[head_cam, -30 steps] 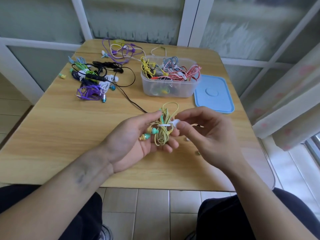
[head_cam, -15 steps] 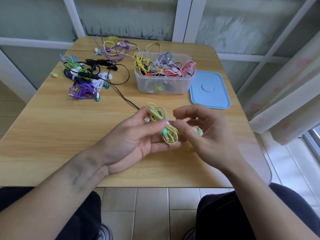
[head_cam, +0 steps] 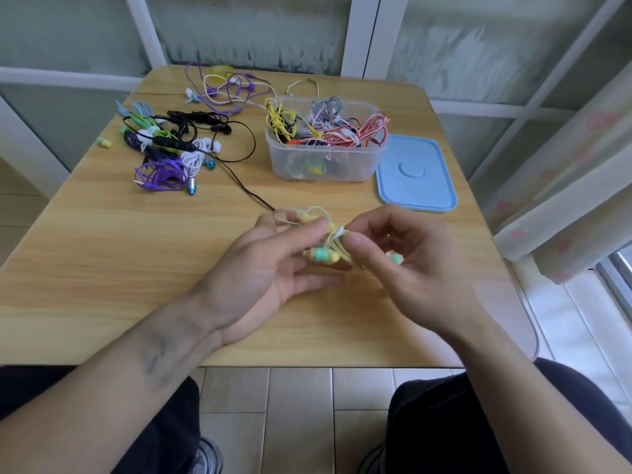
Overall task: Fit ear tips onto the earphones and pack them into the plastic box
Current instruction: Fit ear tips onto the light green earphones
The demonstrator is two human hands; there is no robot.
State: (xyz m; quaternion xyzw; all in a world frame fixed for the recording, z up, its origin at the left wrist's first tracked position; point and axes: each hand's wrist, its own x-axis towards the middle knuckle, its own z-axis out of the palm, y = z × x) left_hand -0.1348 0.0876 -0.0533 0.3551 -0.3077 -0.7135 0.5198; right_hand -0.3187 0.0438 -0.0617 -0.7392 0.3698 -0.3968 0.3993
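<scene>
Table: light wooden table (head_cam: 102,254) under my hands.
Hands: my left hand (head_cam: 270,265) and right hand (head_cam: 403,261) both pinch the coiled yellow earphone bundle (head_cam: 325,248) (blurred).

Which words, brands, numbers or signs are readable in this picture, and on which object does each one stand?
None can be read.
The blue lid shows only a plain round raised mark, with no letters.
The clear plastic box carries no visible label.
The yellow earphones, held between the left hand and right hand, are blurred; any print on them is too small to read.
</scene>
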